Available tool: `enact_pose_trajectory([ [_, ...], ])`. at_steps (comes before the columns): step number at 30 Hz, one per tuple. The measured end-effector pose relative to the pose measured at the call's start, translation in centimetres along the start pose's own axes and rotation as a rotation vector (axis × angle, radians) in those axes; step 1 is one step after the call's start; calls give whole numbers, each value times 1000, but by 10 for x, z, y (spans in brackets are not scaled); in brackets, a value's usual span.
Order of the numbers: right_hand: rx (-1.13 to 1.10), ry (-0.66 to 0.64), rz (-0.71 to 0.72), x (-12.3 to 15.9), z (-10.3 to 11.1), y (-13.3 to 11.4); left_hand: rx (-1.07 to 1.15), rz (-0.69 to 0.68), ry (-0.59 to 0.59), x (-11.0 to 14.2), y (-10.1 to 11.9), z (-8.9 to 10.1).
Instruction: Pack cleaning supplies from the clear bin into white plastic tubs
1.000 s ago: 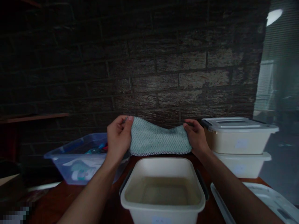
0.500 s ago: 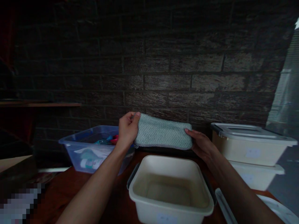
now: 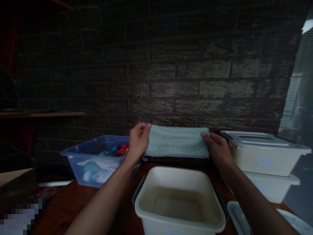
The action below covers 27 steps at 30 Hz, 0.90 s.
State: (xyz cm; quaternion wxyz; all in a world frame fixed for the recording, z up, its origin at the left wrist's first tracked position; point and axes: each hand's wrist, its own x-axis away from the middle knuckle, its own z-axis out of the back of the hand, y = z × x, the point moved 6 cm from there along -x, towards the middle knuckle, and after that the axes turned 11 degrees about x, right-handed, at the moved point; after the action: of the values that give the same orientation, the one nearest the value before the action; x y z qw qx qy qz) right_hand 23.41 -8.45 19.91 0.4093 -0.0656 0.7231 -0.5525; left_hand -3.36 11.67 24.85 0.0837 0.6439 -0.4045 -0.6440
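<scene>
A folded pale-green cloth (image 3: 176, 142), waffle-textured with a dark stitched edge, is held taut and level in the air above the far rim of an open cream bin (image 3: 179, 199), in front of the dark brick wall (image 3: 171, 71). The left hand (image 3: 138, 142) pinches the cloth's left end, thumb on the near face and fingers curled closed over the top corner; the right hand (image 3: 218, 150) grips the right end, thumb along the upper edge and fingers closed behind the fabric. Compared with a second ago, the cloth no longer sags in the middle: its upper edge now runs straight, the band looks narrower and flatter, and the right hand has shifted from the cloth's lower corner to its upper one. This suggests, as a judgement, that a fold has just been squared up and tensioned. The cream bin below, near centre, appears empty, with dark handles at its sides. To the left stands a translucent blue bin (image 3: 83, 163) holding colourful small items and a white packet. To the right, two lidded cream bins (image 3: 266, 156) are stacked, and a loose lid (image 3: 244, 215) lies near the right edge of the dark wooden table (image 3: 61, 209).
</scene>
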Motion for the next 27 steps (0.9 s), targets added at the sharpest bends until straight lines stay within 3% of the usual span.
enact_pose_trajectory([
  [7, -21, 89, -51, -2, -1, 9, 26, -24, -41, 9, 17, -11],
  [12, 10, 88, 33, 3, -4, 3, 28, -36, -39, 12, 19, -13],
  [19, 107, 232, 174, -1, 15, -1, 38, -67, 15, 11, 16, -8],
  [27, 170, 277, 232, -3, 21, -4, 35, -81, 30, 11, 17, -8],
])
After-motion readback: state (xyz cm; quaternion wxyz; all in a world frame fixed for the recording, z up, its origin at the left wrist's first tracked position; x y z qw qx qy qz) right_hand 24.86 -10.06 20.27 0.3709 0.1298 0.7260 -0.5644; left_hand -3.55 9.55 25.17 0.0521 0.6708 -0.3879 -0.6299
